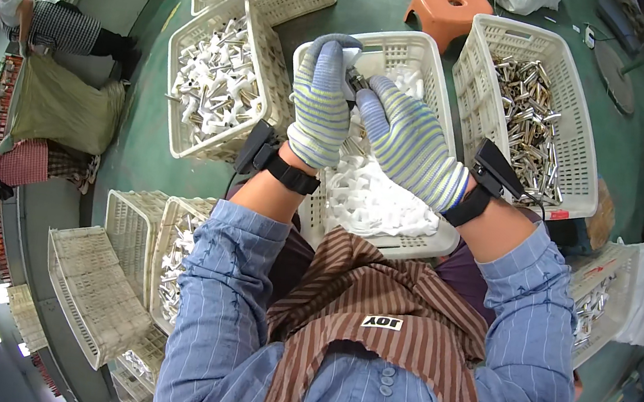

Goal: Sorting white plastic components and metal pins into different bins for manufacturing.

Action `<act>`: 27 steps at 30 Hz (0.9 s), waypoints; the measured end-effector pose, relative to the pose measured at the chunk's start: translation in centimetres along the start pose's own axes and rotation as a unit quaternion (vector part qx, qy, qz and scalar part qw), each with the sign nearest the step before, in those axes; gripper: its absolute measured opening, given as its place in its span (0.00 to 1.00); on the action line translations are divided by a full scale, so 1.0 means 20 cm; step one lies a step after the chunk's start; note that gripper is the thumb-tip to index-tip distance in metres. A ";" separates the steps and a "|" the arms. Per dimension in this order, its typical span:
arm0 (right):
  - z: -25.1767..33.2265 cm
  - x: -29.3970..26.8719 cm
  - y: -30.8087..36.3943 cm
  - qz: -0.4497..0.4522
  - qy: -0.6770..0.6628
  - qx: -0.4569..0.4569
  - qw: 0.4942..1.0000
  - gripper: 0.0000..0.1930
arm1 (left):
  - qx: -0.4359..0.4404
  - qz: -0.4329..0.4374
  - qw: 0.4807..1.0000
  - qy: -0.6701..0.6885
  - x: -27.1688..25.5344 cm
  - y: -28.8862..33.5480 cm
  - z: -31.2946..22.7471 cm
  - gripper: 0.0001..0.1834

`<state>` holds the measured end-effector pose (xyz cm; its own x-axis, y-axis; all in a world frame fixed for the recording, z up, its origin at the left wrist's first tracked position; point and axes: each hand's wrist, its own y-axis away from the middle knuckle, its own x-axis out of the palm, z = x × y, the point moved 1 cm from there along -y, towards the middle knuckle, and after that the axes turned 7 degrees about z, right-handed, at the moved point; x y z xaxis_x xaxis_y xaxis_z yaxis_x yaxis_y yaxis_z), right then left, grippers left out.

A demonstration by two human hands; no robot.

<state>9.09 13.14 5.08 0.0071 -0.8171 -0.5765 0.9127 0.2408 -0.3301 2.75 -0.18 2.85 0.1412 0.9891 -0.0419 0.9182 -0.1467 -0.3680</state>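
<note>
My left hand (320,105), in a striped knit glove, is closed around a white plastic part (350,57), mostly hidden by the fingers. My right hand (418,139), gloved alike, meets it from the right, its fingertips pinched on a small metal piece (356,80) against the white part. Whether the two are joined I cannot tell. Both hands are above a white crate (411,249) between my knees, which holds a heap of white plastic parts (375,196).
At the left, a crate (269,56) holds white parts with metal rods; at the right, another crate (578,174) holds loose metal tubes (528,106). An orange stool (450,6) stands beyond. Stacked crates (95,289) are at lower left. Two people handle a green cloth (62,102) far left.
</note>
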 end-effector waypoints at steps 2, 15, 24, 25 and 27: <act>0.03 -0.02 0.00 0.048 -0.006 0.049 0.998 0.16 | -0.028 -0.011 0.998 0.055 0.02 0.01 -0.02 0.12; -0.03 -0.03 0.03 0.051 -0.047 -0.038 0.997 0.14 | -0.099 0.046 0.990 0.090 0.00 0.05 -0.03 0.13; -0.04 -0.02 0.06 0.118 0.051 0.007 0.992 0.16 | -0.170 0.104 0.978 0.059 -0.04 0.05 -0.02 0.13; -0.02 -0.02 0.05 0.117 0.048 0.007 0.992 0.16 | -0.171 0.104 0.978 0.056 -0.04 0.05 -0.02 0.13; 0.01 -0.03 0.03 0.150 0.072 0.050 0.985 0.17 | -0.148 0.091 0.983 0.067 -0.06 0.06 0.00 0.13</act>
<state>9.79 13.57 5.37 0.2307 -0.6330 -0.7390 0.9144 0.4006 -0.0576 3.58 -1.54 2.44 0.3430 0.9381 0.0481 0.9375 -0.3388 -0.0794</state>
